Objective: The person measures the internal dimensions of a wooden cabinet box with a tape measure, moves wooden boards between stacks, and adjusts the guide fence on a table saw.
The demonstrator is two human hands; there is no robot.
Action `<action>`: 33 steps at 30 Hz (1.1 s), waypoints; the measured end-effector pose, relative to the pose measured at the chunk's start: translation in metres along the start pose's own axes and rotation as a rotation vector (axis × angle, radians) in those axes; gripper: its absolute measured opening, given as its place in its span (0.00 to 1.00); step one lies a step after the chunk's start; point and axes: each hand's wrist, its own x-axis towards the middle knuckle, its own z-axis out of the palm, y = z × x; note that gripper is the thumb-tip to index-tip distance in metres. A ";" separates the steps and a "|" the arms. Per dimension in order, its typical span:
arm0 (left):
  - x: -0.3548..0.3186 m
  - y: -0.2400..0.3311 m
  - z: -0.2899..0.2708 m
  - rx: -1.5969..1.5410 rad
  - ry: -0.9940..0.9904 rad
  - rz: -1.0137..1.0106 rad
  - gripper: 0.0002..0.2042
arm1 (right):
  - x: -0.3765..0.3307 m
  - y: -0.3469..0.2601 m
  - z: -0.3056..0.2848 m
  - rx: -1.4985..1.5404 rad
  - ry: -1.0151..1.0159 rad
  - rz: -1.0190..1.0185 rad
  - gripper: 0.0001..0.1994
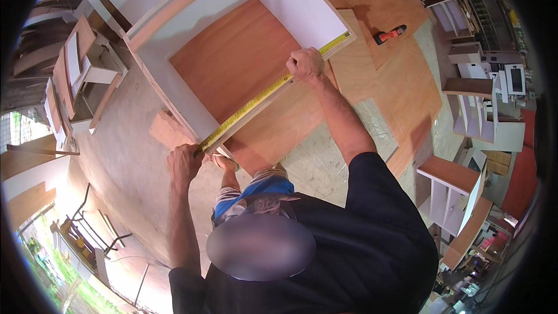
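A yellow tape measure [250,104] is stretched along the near edge of an open wooden cabinet box [293,3]. The box has white inner walls and a reddish-brown bottom panel. At the near left corner, my left hand [184,166] is closed around one end of the tape; the fingers partly hide what they grip there. My right hand [306,65] is closed over the blade nearer the right corner, its knuckles up. Beyond it, the blade runs on to the right corner of the box.
An orange-and-black cordless drill [389,35] lies on plywood sheets [407,99] to the right. Part-built cabinets [87,75] stand at the left, and white shelf units [447,192] line the right side. A scrap board [171,128] rests beside the box's left wall.
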 end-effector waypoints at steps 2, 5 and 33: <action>0.000 -0.002 0.002 0.008 -0.009 -0.012 0.11 | 0.001 0.000 0.003 -0.015 -0.017 0.015 0.11; 0.001 -0.009 0.008 -0.026 -0.003 -0.023 0.11 | 0.005 0.002 0.009 -0.019 -0.041 -0.005 0.10; -0.031 -0.016 0.037 -0.054 0.347 0.007 0.07 | 0.006 0.010 0.010 -0.127 -0.238 0.123 0.16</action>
